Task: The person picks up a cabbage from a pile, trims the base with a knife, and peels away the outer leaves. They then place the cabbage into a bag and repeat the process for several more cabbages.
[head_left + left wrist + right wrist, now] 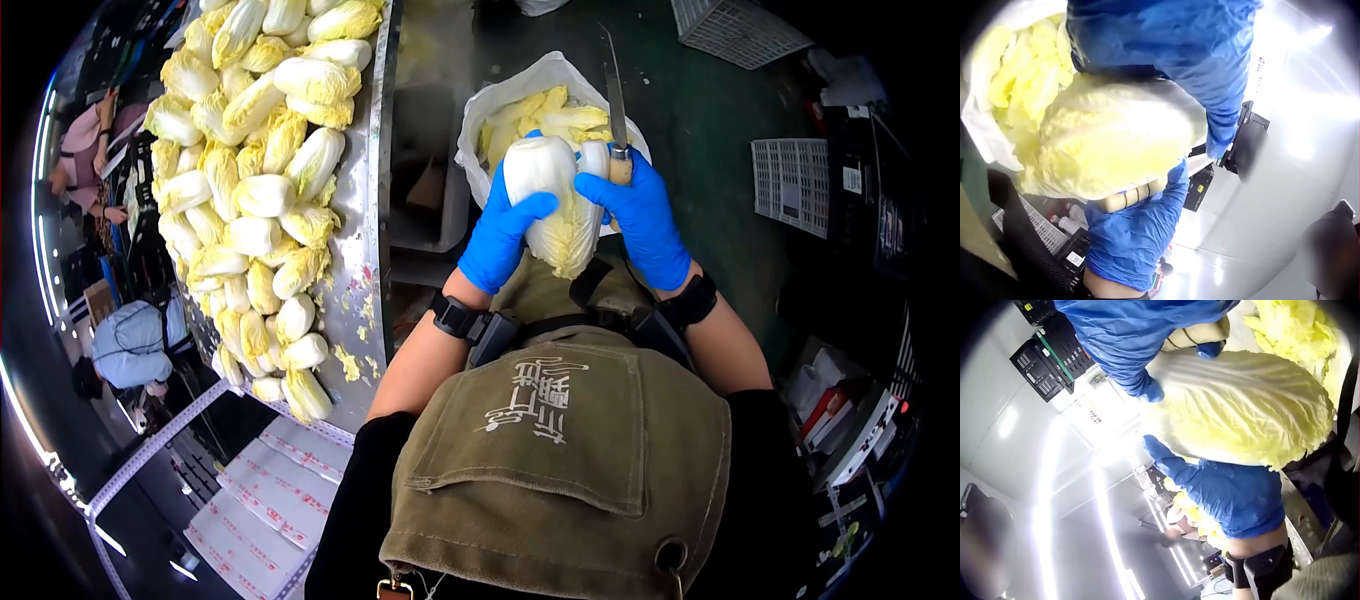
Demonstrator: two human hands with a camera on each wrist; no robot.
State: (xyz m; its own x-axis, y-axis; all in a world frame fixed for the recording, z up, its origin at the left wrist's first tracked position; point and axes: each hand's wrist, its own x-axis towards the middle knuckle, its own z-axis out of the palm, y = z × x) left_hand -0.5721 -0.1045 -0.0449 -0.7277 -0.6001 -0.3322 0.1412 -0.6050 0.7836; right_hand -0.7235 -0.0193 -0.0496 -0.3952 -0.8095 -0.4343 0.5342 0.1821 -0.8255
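Metal table [362,250] runs along your far left, pile of cabbages [265,195] across it, printed boxes [265,490] lower down on that side. Next over, your left hand [500,235]: blue glove, half-closed around the left side of one cabbage [550,205], thumb laid over the near face, the other fingers mostly hidden behind it in the head view. You have that cabbage up off any surface, between both hands. Key relation: its long axis points away from you, white butt end far, yellow leafy tip toward your apron [560,440]. It sits right of your left palm and left of your right hand [645,225], the left having the main hold. White bag [548,70] with loose leaves [575,118] lies beyond and below it. Your right hand curls closed on the handle of a knife [617,105], blade pointing up and away from you, handle just beside the cabbage's right side; right wrist view shows your thumb at the butt end. Whether the blade touches the cabbage, can't tell. Farther right, well apart: white basket [792,185] on the green floor [712,130].
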